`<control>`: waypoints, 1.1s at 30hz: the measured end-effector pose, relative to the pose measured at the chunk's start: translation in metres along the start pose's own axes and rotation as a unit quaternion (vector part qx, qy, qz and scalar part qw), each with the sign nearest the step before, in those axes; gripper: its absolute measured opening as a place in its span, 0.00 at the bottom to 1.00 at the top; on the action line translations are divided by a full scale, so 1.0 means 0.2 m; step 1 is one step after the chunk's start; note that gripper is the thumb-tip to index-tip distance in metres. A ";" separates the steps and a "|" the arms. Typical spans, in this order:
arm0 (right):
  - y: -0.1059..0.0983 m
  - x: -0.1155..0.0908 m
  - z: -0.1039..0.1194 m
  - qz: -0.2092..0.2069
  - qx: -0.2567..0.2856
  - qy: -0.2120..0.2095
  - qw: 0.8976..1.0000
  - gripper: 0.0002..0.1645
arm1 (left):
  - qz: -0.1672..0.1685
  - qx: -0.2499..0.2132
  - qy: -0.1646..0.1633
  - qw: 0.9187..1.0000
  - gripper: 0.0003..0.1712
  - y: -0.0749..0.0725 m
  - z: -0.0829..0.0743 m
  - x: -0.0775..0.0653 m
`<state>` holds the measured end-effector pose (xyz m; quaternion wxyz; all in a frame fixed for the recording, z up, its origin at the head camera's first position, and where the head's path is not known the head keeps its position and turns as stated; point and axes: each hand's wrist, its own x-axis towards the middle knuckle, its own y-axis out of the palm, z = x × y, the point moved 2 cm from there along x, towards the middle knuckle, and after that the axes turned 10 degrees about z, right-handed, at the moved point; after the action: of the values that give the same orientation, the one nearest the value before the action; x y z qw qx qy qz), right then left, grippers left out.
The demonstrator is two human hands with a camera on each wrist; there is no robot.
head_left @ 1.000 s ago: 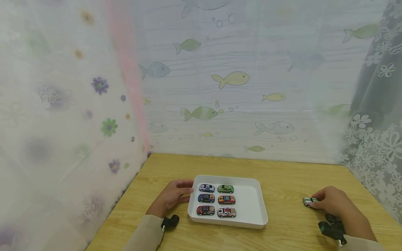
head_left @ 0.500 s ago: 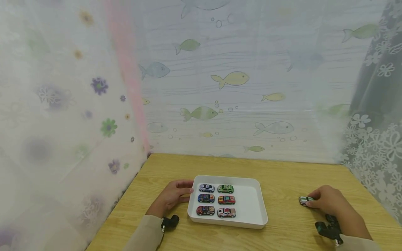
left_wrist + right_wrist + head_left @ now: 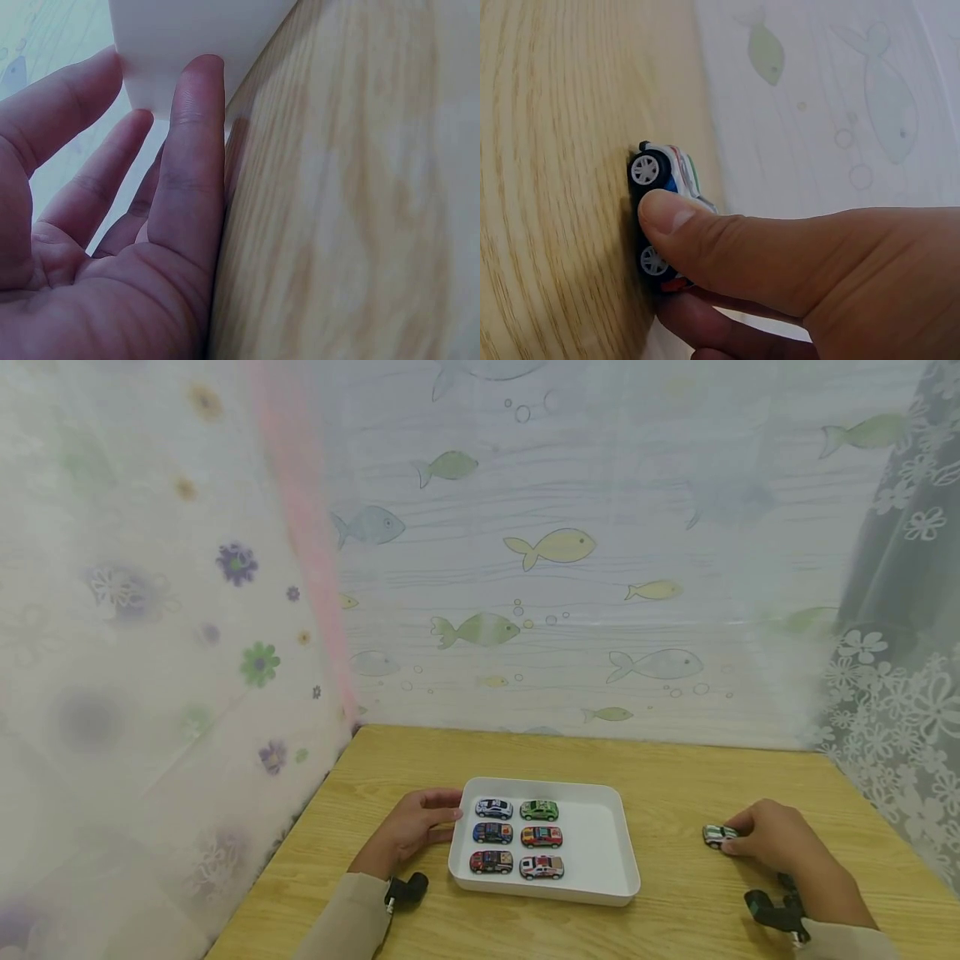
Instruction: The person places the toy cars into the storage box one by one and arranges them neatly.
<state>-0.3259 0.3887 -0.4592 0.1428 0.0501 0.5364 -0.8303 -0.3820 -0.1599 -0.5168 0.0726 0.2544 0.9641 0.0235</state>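
Observation:
My right hand [image 3: 780, 839] pinches a small toy car [image 3: 719, 836], white with green stripes, to the right of the tray. In the right wrist view the thumb lies across the side of the toy car [image 3: 676, 176] between its wheels. Its wheels are at or very near the tabletop; whether they touch cannot be told. My left hand [image 3: 412, 827] rests at the left end of a white tray [image 3: 596, 843]. The left wrist view has its fairly straight fingers [image 3: 196, 142] touching the outer wall of the tray [image 3: 187, 37].
Several toy cars [image 3: 542, 837] stand in two columns in the tray's left and middle part. The wooden table [image 3: 675, 777] meets a fish-print curtain [image 3: 480, 693] at the back. Flowered curtains hang at the left and right. Each wrist wears a black camera [image 3: 407, 890].
My right hand has moved a little left and slightly away from me, carrying the toy car toward the tray. The left hand and tray have stayed in place.

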 end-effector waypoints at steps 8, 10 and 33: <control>0.02 0.02 0.03 -0.006 -0.004 -0.009 1.000 0.28 | -0.003 0.004 -0.004 1.000 0.29 0.00 -0.01 -0.01; 0.02 0.02 0.03 -0.003 -0.004 -0.006 1.000 0.29 | -0.002 0.005 -0.004 1.000 0.29 0.00 -0.01 -0.01; 0.07 0.07 0.15 -0.018 -0.025 -0.022 0.999 0.25 | 0.003 0.008 -0.001 1.000 0.29 0.00 0.00 0.00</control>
<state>-0.3337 0.3531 -0.4629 0.1407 0.0188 0.5545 -0.8200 -0.3824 -0.1602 -0.5166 0.0715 0.2575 0.9635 0.0159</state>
